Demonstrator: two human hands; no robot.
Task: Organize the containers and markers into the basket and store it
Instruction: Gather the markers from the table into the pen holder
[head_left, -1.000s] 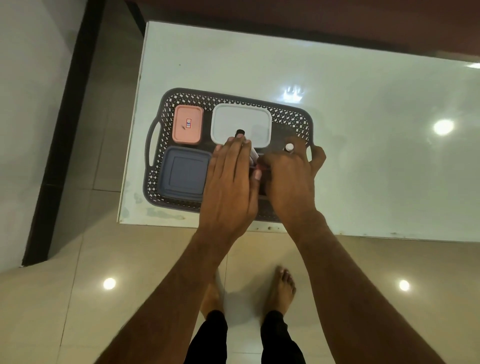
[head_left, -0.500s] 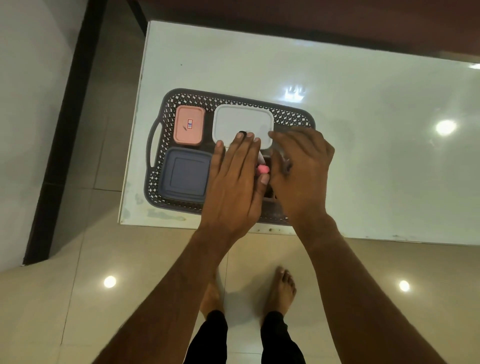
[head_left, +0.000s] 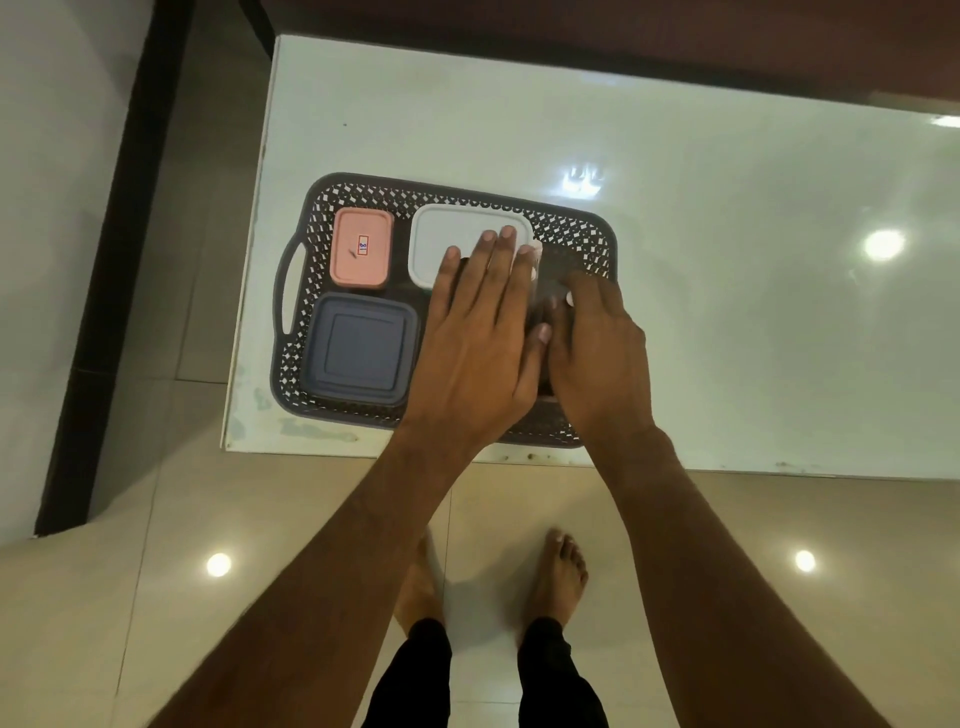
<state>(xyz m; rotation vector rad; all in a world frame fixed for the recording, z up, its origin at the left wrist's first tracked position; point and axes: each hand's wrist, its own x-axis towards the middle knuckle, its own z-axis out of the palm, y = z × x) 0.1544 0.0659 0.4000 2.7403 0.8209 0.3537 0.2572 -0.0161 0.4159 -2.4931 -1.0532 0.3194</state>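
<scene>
Looks like a room in a home: glossy beige floor tiles mirror the round ceiling lights, and the person stands barefoot on them in dark trousers (bare feet say indoors, at ease). A glossy white tabletop runs along a dark wooden edge, carrying a grey plastic basket of lidded household containers.
</scene>
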